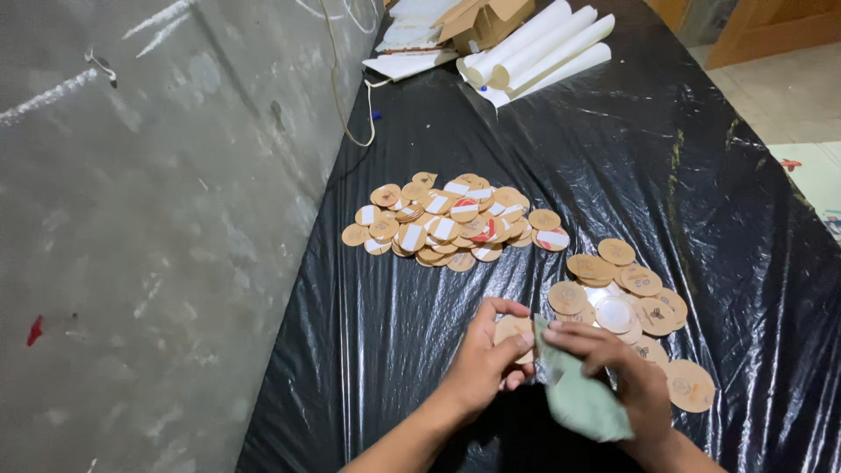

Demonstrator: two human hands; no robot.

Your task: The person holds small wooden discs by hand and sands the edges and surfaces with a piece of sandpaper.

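My left hand [484, 359] grips a round tan cardboard disc [511, 331] by its edge. My right hand [613, 368] presses a pale green cloth [583, 403] against the disc's right side. Both hands hover over the near part of a table covered in black plastic sheeting [613, 158]. Just right of my hands lies a loose group of tan discs [626, 293] with printed emblems, one white disc among them. Farther away sits a bigger heap of discs [451, 221] carrying white and red tape strips.
Rolled white paper sheets [539, 48] and a cardboard box [482, 19] lie at the table's far end beside flat white sheets [407, 61]. A grey concrete wall [149, 219] runs along the left with a thin cord [350, 105] hanging. Tiled floor [788, 88] shows at right.
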